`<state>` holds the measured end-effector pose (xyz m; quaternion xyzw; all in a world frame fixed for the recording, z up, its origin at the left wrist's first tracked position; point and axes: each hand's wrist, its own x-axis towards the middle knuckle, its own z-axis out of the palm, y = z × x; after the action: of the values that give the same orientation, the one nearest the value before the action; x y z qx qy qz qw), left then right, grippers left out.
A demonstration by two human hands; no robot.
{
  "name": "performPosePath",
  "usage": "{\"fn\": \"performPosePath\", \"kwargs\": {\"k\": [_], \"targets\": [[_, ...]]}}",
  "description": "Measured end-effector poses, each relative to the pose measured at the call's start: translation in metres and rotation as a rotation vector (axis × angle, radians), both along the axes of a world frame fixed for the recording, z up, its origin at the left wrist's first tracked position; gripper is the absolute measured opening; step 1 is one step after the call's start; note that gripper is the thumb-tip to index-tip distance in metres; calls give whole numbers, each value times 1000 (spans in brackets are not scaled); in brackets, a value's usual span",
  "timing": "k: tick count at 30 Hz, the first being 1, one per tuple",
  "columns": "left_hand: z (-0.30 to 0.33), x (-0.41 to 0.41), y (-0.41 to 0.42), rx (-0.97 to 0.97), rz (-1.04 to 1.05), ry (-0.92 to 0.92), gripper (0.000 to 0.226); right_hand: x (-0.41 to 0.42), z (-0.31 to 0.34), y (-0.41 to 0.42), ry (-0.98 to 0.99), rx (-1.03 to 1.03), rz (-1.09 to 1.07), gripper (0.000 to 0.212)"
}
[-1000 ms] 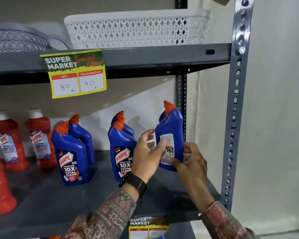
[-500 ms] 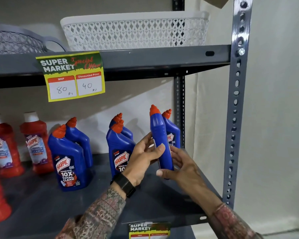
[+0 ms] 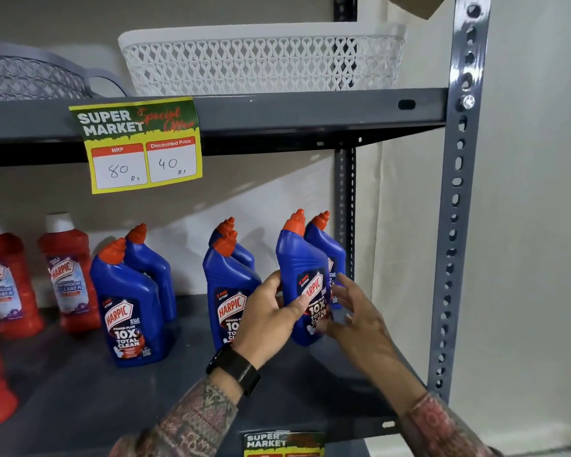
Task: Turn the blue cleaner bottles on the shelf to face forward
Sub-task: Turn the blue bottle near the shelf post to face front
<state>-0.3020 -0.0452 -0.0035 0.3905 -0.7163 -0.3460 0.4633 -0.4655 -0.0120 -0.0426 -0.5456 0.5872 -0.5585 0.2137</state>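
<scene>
Red bottles (image 3: 70, 272): far left of shelf (image 3: 80, 390).
Front-left blue bottle (image 3: 129, 311): label forward.
Left hand (image 3: 271, 321): gripping held blue bottle (image 3: 305, 282), thumb across its label.
Right hand (image 3: 356, 318): fingers spread open beside that bottle, blurred.

dim indoor light | soft shadows under shelf (image 3: 211, 113) | right hand (image 3: 353, 315) blurred

Shelf (image 3: 80, 400): dark grey metal board, carried on perforated uprights (image 3: 455, 225).
Beside the left grip (image 3: 271, 318): a front blue bottle (image 3: 228, 291) with another behind it.
Farther left of that grip: two more blue bottles (image 3: 129, 308), then red bottles (image 3: 70, 275).
Upper shelf (image 3: 277, 110): white basket (image 3: 261, 61), grey basket (image 3: 30, 77).
</scene>
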Motion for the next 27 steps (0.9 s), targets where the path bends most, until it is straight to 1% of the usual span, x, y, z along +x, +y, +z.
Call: {"fn": "performPosePath", "kwargs": {"k": [2, 5, 8, 11, 13, 16, 20, 24, 27], "targets": [[1, -1, -2, 37, -58, -10, 30, -4, 2, -1, 16, -2, 2, 79], [-1, -3, -4, 52, -110, -42, 38, -3, -1, -4, 65, 11, -83, 66], [-6, -3, -6, 49, -80, -67, 47, 2, -9, -7, 89, 35, -140, 63], [-12, -1, -8, 45, -39, -50, 56, 3, -12, -8, 120, 40, -147, 59], [-16, 1, -4, 67, -60, -108, 60, 2, -14, -8, 108, 46, -118, 59], [-22, -1, -2, 90, -26, -253, 51, 2, -14, -12, 64, 54, -84, 59], [-27, 4, -5, 71, 25, -355, 42, 6, -21, -10, 72, 71, -76, 58], [-25, 2, 0, 23, 54, -386, 39, 6, -18, -1, 84, 99, -57, 65], [-31, 9, 8, -17, 8, -403, 42, 13, -17, 13, 109, 102, -76, 69]]}}
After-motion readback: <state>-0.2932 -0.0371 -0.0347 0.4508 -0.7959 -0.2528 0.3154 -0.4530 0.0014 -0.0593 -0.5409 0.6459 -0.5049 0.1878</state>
